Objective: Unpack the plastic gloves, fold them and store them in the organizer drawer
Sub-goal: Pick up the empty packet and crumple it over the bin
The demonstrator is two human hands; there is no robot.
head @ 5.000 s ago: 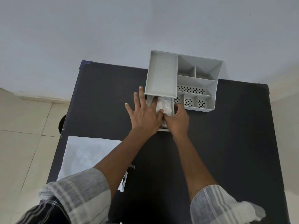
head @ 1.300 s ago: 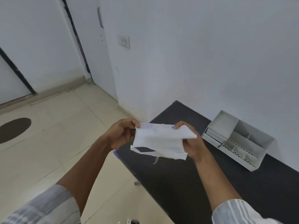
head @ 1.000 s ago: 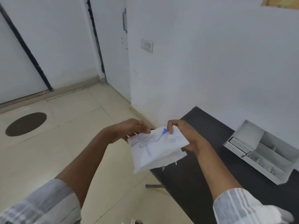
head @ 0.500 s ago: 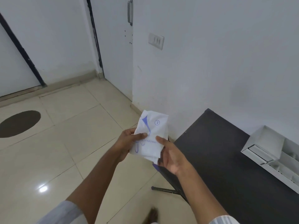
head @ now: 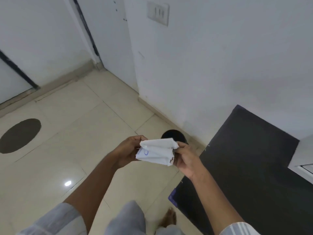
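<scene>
A crumpled white glove wrapper (head: 156,151) with blue print is held in the air over the floor, left of the black table (head: 250,160). My left hand (head: 127,150) pinches its left end and my right hand (head: 187,158) grips its right end. Just below and behind the wrapper stands a round black bin (head: 172,135) on the floor. Only a corner of the grey organizer (head: 303,156) shows at the right edge of the view; its drawer cannot be made out.
Cream floor tiles (head: 76,150) spread to the left, with a dark round patch (head: 19,134). White walls, a door frame (head: 88,31) and a wall switch (head: 158,12) lie ahead. My bare foot (head: 167,217) stands near the table's blue corner (head: 172,198).
Over the last second the flat wrapper was folded and crumpled smaller between both hands. My view turned down and left, so the bin came into sight and the organizer slid to the right edge.
</scene>
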